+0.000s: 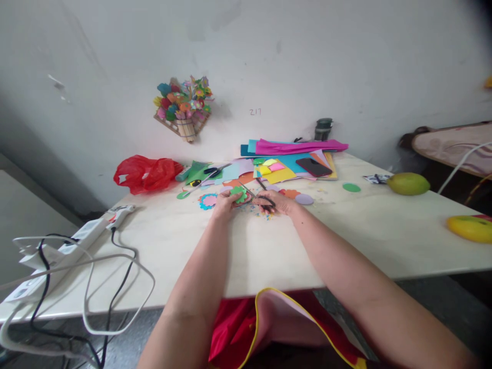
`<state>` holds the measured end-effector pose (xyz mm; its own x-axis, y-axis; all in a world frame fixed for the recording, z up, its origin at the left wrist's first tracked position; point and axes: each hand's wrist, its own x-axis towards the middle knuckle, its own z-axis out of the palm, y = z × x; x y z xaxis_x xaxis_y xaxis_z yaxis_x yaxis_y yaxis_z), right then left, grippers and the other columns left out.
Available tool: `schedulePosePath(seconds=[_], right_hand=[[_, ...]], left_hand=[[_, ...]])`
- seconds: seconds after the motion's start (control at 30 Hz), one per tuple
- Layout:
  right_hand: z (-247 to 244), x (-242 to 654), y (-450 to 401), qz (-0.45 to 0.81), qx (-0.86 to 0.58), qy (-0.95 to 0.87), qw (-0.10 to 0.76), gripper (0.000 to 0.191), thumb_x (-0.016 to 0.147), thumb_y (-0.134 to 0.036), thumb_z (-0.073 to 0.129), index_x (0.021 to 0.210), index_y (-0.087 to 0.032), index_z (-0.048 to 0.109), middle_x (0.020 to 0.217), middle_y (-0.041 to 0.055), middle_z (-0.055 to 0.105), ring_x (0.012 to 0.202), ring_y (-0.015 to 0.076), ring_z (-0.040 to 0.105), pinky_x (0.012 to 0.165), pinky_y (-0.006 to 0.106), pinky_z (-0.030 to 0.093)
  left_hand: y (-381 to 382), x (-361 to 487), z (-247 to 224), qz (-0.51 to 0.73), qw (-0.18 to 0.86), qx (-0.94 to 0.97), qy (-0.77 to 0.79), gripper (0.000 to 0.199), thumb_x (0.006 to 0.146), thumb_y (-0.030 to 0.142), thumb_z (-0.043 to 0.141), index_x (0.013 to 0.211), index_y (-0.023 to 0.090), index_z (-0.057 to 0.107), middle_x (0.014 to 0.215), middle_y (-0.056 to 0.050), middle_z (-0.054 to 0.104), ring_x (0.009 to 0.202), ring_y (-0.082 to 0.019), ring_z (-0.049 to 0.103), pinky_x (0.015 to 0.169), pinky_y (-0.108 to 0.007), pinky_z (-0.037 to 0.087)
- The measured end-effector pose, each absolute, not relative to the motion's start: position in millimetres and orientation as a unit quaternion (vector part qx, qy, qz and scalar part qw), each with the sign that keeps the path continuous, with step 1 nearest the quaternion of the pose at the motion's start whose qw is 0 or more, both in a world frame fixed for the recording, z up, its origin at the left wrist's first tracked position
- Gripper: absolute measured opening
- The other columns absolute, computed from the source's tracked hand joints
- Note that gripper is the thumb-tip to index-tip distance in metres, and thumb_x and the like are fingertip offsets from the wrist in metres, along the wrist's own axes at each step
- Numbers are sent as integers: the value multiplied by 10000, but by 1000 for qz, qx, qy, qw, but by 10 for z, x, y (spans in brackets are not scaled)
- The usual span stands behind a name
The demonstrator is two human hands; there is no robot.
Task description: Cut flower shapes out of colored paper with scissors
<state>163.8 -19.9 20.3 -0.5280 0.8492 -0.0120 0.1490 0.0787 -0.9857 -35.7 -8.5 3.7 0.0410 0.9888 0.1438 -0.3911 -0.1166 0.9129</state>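
Table (265,256): With your hands as the clock's centre, coloured paper spreads from 10 to 2 o'clock; a drifting elbow could drag loose pieces.
Power strip (90,230): Sits at 8 o'clock, its white cable (153,281) looping near your left forearm; a snag there could jerk your grip.
Right hand (283,201): Fingers curl, nearly closed, through the scissors' handles; a hurried squeeze could overshoot the line.
Left hand (224,204): Thumb and fingertips pinch together on the flower's edge, close to the blades; a slip could nick skin.
Scissors (249,191): Point to 10 o'clock, beside the flower; how widely the blades part cannot be told.
Green paper flower (238,193): Held between your left fingers, left of the scissors; a loose pinch could let it twist and tear a petal.
Paper scraps (268,217): Strewn at 5 o'clock, just below your right hand; a sleeve or breath could scatter them.
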Motion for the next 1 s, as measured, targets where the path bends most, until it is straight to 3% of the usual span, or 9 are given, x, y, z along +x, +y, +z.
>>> schedulePosePath(seconds=[0.47, 1.0], right_hand=[[227, 1620, -217, 555, -384, -671, 305, 340, 790, -402, 731, 650, -153, 546, 485, -25, 584, 338, 44, 440, 287, 156, 250], [229, 1608, -237, 568, -382, -661, 307, 206, 854, -291, 624, 711, -151, 576, 430, -41, 534, 303, 47, 394, 286, 147, 243]], left_hand=[[-89, -348, 41, 590, 565, 451, 360, 311, 436, 279, 917, 595, 148, 685, 634, -35, 695, 615, -173, 657, 691, -307, 524], [-110, -343, 53, 595, 565, 452, 351, 314, 427, 283, 910, 568, 151, 663, 582, -12, 668, 557, -146, 637, 650, -288, 527]])
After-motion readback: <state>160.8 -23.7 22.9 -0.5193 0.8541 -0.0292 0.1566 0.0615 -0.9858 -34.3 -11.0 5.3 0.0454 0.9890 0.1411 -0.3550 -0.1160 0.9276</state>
